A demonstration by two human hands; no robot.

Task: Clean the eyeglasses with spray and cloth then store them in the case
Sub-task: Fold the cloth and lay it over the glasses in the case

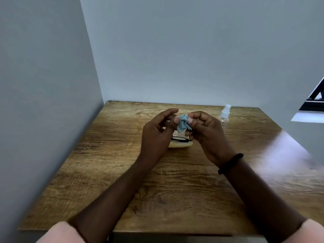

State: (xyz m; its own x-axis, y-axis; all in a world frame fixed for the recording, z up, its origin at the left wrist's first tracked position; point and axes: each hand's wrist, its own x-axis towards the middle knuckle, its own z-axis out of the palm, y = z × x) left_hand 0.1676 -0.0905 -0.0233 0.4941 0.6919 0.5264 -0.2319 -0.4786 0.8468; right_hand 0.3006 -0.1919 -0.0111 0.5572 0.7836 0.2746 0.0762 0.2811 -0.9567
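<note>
A small light-blue cloth [182, 124] is bunched between the fingertips of both hands above the table. My left hand [156, 135] pinches its left edge and my right hand [206, 135] pinches its right side. Below the hands lies a cream case [178, 144], open, with the black-framed eyeglasses [180, 139] resting in it; most of both is hidden by my hands. A clear spray bottle [225, 113] with a white nozzle stands upright behind my right hand.
The wooden table [175, 190] sits in a corner, with grey walls to the left and behind. A dark framed object [313, 104] juts in at the right edge. A black band circles my right wrist [230, 163].
</note>
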